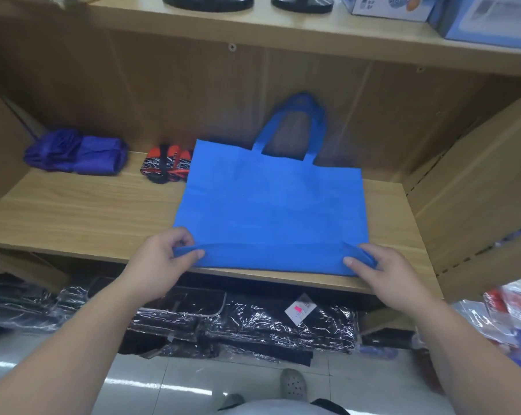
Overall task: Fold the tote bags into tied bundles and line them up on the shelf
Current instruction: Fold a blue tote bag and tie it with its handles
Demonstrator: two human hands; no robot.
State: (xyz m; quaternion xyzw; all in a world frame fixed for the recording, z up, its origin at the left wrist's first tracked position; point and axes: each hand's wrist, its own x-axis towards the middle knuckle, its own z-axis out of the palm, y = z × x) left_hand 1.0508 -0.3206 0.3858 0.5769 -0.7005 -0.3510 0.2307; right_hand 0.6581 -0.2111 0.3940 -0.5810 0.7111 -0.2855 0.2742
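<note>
A bright blue tote bag [271, 202] lies flat on the wooden shelf [82, 211], its handles leaning up against the back panel. My left hand [160, 259] pinches the bag's near left corner, and my right hand [382, 271] pinches the near right corner. Between them the bottom edge is turned up into a narrow fold. At the back left of the shelf lie a purple bundle [76, 152] and, to its right, a red and black tied bundle [166, 163].
Cardboard panels [474, 190] close in the shelf on the right. An upper shelf [313, 34] overhead carries black items and blue boxes. Plastic-wrapped black goods [253, 324] are stacked below the shelf. A shoe [293, 384] shows on the tiled floor.
</note>
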